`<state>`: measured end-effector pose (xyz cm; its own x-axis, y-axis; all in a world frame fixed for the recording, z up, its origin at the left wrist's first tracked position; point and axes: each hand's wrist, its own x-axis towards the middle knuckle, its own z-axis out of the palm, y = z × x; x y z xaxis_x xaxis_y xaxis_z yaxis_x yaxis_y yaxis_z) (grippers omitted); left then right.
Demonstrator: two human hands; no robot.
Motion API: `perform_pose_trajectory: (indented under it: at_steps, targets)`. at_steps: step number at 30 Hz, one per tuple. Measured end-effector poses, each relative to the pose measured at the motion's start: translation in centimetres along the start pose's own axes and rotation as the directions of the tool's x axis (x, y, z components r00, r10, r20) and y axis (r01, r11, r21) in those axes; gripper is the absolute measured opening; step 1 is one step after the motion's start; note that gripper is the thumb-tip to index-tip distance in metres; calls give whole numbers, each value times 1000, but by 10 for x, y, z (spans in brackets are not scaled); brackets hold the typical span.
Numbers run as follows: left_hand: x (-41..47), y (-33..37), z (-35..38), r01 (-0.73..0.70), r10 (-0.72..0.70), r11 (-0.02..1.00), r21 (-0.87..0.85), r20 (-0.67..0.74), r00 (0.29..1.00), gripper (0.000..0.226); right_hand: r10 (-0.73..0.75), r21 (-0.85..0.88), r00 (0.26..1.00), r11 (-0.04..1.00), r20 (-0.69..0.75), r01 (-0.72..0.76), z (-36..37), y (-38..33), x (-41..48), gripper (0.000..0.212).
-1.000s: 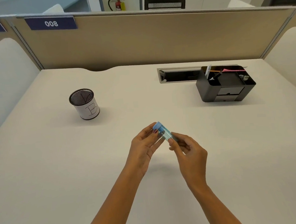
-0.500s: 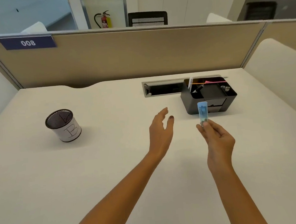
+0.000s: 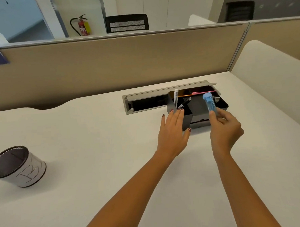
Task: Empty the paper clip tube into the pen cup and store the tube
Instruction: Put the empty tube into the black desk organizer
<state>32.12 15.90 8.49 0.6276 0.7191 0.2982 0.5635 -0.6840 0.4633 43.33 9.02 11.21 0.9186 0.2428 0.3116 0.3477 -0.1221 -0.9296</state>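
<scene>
A pale desk (image 3: 100,169) carries a black organizer (image 3: 201,115) at the back and a mesh pen cup (image 3: 17,167) far to the left. The left hand (image 3: 173,131), fingers spread flat, rests against the organizer's front left corner. The right hand (image 3: 224,128) pinches the lower end of the blue tube (image 3: 209,103), held upright over the organizer's right part.

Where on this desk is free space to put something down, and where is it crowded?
Free: the wide bare desk between the mesh pen cup and the left hand; also the near desk in front of both forearms. Crowded: the far right, where the black organizer, the open cable tray, the left hand and the right hand holding the blue tube gather.
</scene>
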Motion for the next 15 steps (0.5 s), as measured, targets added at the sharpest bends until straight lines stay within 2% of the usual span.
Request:
perform_pose_trajectory:
  at_steps: [4, 15]
  targets:
    - [7, -5, 18, -39, 39, 997, 65, 11, 999, 66, -104, -67, 995, 992, -2, 104, 15, 13, 28, 30]
    - [4, -1, 33, 23, -24, 999, -29, -38, 999, 64, -201, -273, 977, 938, 74, 214, 39, 41, 63, 27]
